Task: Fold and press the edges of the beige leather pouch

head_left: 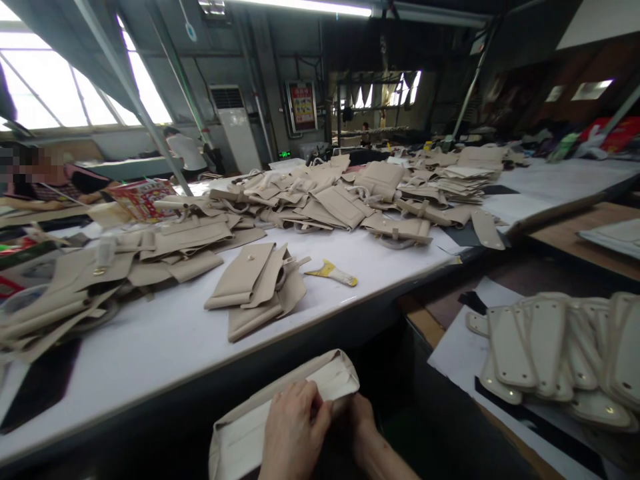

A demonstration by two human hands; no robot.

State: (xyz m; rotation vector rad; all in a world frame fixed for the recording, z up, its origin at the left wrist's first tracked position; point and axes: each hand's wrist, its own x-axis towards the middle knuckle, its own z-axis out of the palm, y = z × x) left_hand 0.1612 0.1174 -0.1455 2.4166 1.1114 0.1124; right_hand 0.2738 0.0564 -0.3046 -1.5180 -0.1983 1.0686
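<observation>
Below the table edge, a beige handbag [240, 433] with a whitish inner face is held in both hands, tilted up to the right. My left hand [295, 427] lies across its near long side, fingers curled in and thumb close to them. At the right end, my right hand [363, 415] grips the bag from underneath; most of its fingers are hidden behind it. On the white table beyond lie a few folded beige bag pieces [243, 275], one with a small metal stud. Beside them is a yellow and white flat tool [332, 272].
Heaps of beige bag parts [340, 203] cover the white table [165, 360]. At the right, rounded pale panels with metal studs [525, 340] are stacked on a lower surface. A slanted pole [133, 93] rises at the left. Another person [185, 150] is in the background.
</observation>
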